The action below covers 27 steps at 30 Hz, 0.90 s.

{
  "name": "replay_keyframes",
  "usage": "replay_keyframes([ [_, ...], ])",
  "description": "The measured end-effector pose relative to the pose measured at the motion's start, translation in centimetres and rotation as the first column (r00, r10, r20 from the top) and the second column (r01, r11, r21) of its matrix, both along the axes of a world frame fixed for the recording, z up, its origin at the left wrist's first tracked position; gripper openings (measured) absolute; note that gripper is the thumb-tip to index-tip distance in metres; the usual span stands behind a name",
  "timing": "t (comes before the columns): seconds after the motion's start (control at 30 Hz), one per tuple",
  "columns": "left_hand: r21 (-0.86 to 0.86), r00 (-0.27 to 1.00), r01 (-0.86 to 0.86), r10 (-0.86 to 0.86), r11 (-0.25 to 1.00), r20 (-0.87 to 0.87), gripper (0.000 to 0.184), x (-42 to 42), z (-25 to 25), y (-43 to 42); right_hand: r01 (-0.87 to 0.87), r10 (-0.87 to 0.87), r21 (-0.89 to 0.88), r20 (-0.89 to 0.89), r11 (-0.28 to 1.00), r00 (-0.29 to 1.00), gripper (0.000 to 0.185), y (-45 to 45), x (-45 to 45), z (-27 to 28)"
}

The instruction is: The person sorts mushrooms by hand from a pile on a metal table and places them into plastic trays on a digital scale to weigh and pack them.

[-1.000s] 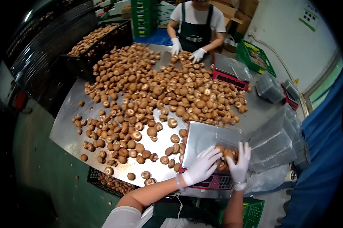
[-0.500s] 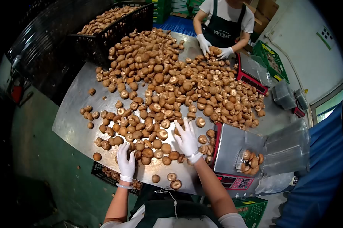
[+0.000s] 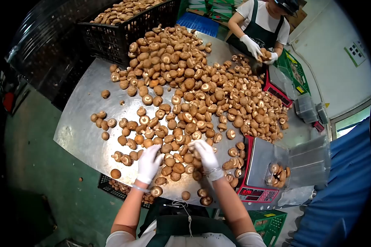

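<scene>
Brown shiitake mushrooms lie loose on the metal table in front of me, several of them between my two hands. My left hand, in a white glove, rests at the left side of this cluster with its fingers stretched out and not wrapped round anything. On the right side, my right hand, also gloved, curves its fingers loosely over mushrooms; the fingertips are partly blurred. To the right, a clear plastic tray with several mushrooms in it sits on a red-framed scale with a lit display.
A large mushroom heap covers the table's far middle. Behind it stands a black crate full of mushrooms. Across the table a co-worker's gloved hands hold mushrooms near a second scale. Clear containers stand at the right.
My hands have moved closer together, the left one up and rightward, drawing mushrooms between them. My view has shifted slightly. The co-worker's hands have lifted mushrooms off the heap.
</scene>
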<state>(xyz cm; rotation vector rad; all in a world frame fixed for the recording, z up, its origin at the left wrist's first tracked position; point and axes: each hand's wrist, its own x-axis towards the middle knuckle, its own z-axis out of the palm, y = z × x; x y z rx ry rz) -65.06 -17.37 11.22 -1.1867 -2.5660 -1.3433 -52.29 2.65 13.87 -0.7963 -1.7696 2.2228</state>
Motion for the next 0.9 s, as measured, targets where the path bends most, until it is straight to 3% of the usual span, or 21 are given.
replay_keyframes([
  [0.07, -0.206, 0.994, 0.075, -0.088, 0.976, -0.058, 0.036, 0.0, -0.1, 1.8, 0.008, -0.003, 0.03, -0.162, 1.0, 0.987, 0.023, -1.5, -1.9, -0.7],
  [0.1, -0.257, 0.992, 0.088, -0.108, 0.962, -0.067, 0.04, -0.3, -0.4, 2.2, 0.005, 0.0, 0.033, -0.162, 0.999, 0.987, 0.023, -1.3, -1.7, -1.2],
  [0.13, -0.251, 0.992, 0.085, -0.106, 0.964, -0.07, 0.04, -0.5, -0.7, 2.2, -0.053, 0.017, -0.191, -0.182, 0.98, 0.983, 0.024, -0.8, -1.3, -1.5],
  [0.2, -0.015, 0.897, 0.053, -0.041, 0.998, 0.44, 0.042, -0.6, -1.4, 1.6, -0.103, 0.023, -0.403, -0.2, 0.909, 0.98, 0.026, -0.6, -0.3, -1.7],
  [0.27, 0.26, 0.568, -0.021, -0.203, 0.965, 0.798, 0.041, -1.0, -2.1, 0.1, 0.004, -0.073, -0.362, -0.178, 0.932, 0.981, 0.026, -1.1, 0.9, -1.4],
  [0.33, 0.327, 0.508, 0.095, -0.328, 0.94, 0.797, 0.042, -1.7, 1.4, -2.6, 0.037, -0.075, -0.258, -0.14, 0.966, 0.987, 0.027, -0.3, 1.8, -1.3],
  [0.4, 0.195, 0.497, 0.29, -0.322, 0.937, 0.806, 0.042, -3.3, 2.3, -6.9, -0.017, 0.016, 0.058, 0.018, 0.998, 1.0, 0.027, 0.9, 1.8, -0.5],
  [0.43, 0.087, 0.541, 0.397, -0.31, 0.914, 0.782, 0.039, -4.2, 3.2, -8.8, -0.006, 0.001, 0.146, 0.037, 0.989, 0.999, 0.027, 1.5, 1.3, -1.1],
  [0.47, -0.032, 0.584, 0.488, -0.298, 0.873, 0.755, 0.036, -4.8, 4.2, -10.6, -0.069, 0.052, 0.382, 0.054, 0.921, 0.997, 0.032, 1.5, 0.0, -0.3],
  [0.53, -0.093, 0.649, 0.469, -0.271, 0.879, 0.71, 0.029, -5.4, 5.7, -13.3, -0.115, 0.108, 0.798, 0.063, 0.592, 0.992, 0.043, 0.9, -3.1, 1.4],
  [0.6, -0.136, 0.73, 0.326, -0.158, 0.936, 0.665, 0.023, -5.6, 5.8, -14.6, -0.173, 0.223, 0.853, 0.069, 0.492, 0.972, 0.052, -1.2, -6.7, 3.2],
  [0.67, -0.284, 0.786, 0.239, -0.014, 0.928, 0.618, 0.022, -6.3, 6.4, -13.8, -0.332, 0.218, 0.857, 0.264, 0.393, 0.94, 0.055, -3.1, -10.1, 3.0],
  [0.7, -0.228, 0.845, 0.101, 0.037, 0.968, 0.533, 0.022, -6.1, 6.0, -12.9, -0.372, 0.222, 0.89, 0.32, 0.261, 0.921, 0.057, -3.8, -11.4, 2.3],
  [0.8, -0.137, 0.98, -0.036, 0.062, 0.99, 0.189, 0.036, -6.7, 4.0, -9.8, -0.458, 0.172, 0.869, 0.488, -0.185, 0.856, 0.052, -4.7, -12.9, -2.5],
  [0.87, -0.301, 0.996, -0.091, 0.086, 0.949, -0.029, 0.042, -7.1, 1.5, -9.0, -0.5, 0.105, 0.823, 0.541, -0.269, 0.834, 0.054, -5.8, -11.6, -3.6],
  [0.9, -0.293, 0.997, -0.076, 0.066, 0.953, -0.043, 0.041, -7.1, 0.7, -9.0, -0.508, 0.147, 0.818, 0.557, -0.268, 0.818, 0.05, -6.0, -10.1, -3.5],
])
